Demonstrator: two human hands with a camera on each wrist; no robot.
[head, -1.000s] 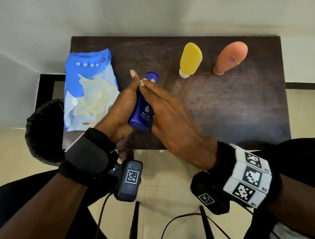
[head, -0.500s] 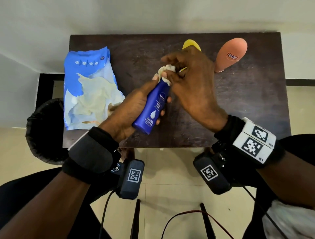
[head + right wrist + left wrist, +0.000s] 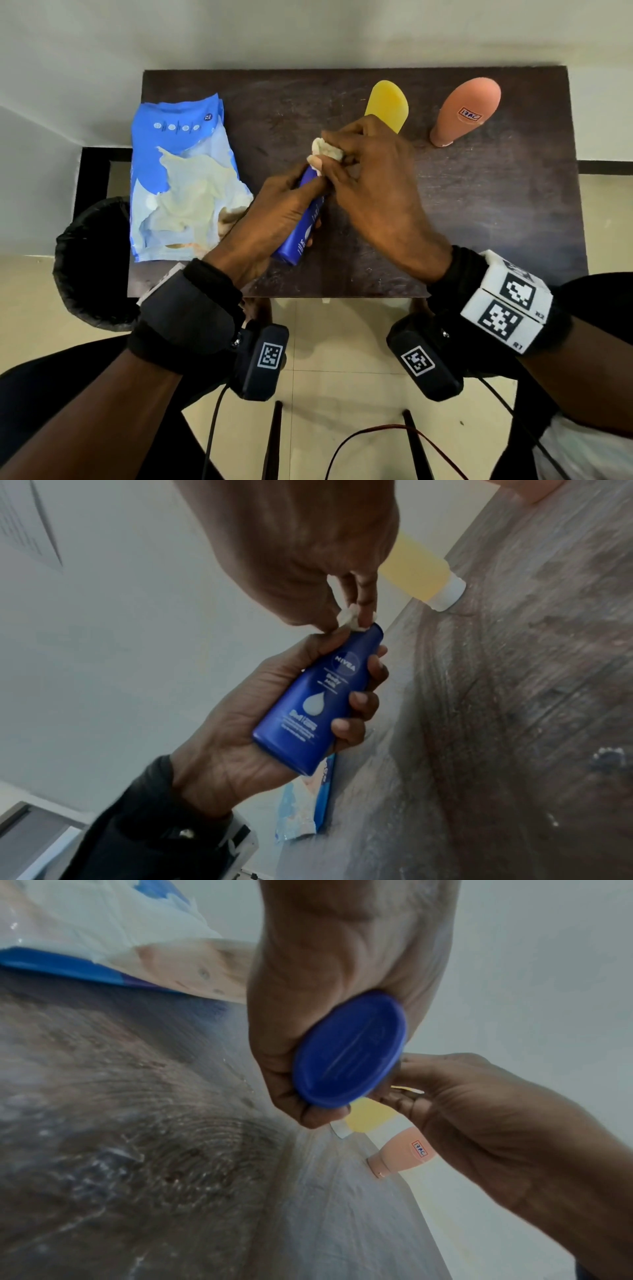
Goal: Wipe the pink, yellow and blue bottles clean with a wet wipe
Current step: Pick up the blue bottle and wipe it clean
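My left hand [image 3: 274,212] grips the blue bottle [image 3: 301,229] tilted above the dark table [image 3: 496,212], its fingers wrapped round the body [image 3: 318,704]. The oval base [image 3: 349,1050] of the blue bottle faces the left wrist camera. My right hand [image 3: 370,178] pinches a crumpled white wet wipe [image 3: 325,150] against the bottle's top end [image 3: 369,631]. The yellow bottle [image 3: 388,102] stands cap-down behind my right hand, partly hidden. The pink bottle [image 3: 466,113] stands cap-down at the back right, apart from both hands.
A blue wet-wipe pack [image 3: 181,185] lies open on the table's left part, with a wipe sticking out. A black bin [image 3: 89,260] sits on the floor left of the table. A pale wall runs behind the table's far edge.
The right hand went from lying along the bottle to pinching the wipe at its top end. The left hand turned the bottle and tilted it further to the right.
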